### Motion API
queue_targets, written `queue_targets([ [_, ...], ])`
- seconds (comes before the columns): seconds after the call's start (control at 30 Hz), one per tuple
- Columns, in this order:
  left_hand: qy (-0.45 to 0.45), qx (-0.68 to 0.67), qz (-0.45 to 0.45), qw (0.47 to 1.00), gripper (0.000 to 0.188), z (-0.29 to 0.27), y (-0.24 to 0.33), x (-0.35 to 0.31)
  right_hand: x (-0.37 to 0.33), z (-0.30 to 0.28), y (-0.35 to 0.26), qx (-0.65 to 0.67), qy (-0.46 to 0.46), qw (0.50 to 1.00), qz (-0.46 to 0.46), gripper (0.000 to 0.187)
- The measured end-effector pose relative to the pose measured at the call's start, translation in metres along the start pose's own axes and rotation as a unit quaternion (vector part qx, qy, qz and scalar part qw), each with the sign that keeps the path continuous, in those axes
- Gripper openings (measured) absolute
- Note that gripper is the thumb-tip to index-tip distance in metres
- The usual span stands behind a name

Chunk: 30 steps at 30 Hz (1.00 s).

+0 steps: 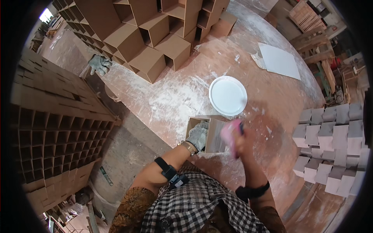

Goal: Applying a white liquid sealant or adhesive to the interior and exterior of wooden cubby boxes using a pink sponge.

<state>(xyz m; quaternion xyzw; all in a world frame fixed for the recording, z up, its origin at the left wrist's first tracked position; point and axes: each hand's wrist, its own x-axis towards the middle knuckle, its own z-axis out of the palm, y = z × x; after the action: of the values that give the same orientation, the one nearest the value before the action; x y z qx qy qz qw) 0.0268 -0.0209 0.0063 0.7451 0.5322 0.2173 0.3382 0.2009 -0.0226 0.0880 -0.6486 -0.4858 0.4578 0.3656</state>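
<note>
My left hand, in a grey knit glove, reaches into the open end of a small cardboard box. Its fingers are inside the box and mostly hidden. The box's right-hand side looks wet and pale. My bare right hand is closed round a pink tool with a dark part, held just right of the box. Motion smears the tool, so its exact kind does not show. Beyond the box sits a round white tub or tray with a smooth white surface, perhaps glue or paint.
Brown open boxes are stacked at the far left, near a loose grey glove. A tall stack of box shells stands at left. White-coated blocks are piled at right. A white sheet lies on the stained tabletop.
</note>
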Motion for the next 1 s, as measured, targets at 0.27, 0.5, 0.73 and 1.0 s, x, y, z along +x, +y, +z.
queue_targets([
  [0.27,0.008,-0.016,-0.007,1.000,0.029,-0.001,0.004,0.000,0.120,0.009,0.003,-0.476,0.081,0.872,-0.079,0.026],
  [0.5,-0.007,-0.034,-0.029,0.999,0.029,0.004,0.000,0.001,0.117,0.002,-0.004,-0.370,0.118,0.920,-0.053,0.026],
  [0.73,-0.003,-0.033,-0.010,0.999,0.031,-0.005,0.003,0.001,0.103,0.004,0.005,-0.465,0.097,0.873,-0.108,0.022],
  [1.0,-0.008,-0.020,0.013,1.000,0.030,-0.003,0.000,0.003,0.044,-0.018,0.010,-0.382,0.031,0.911,-0.150,0.019],
])
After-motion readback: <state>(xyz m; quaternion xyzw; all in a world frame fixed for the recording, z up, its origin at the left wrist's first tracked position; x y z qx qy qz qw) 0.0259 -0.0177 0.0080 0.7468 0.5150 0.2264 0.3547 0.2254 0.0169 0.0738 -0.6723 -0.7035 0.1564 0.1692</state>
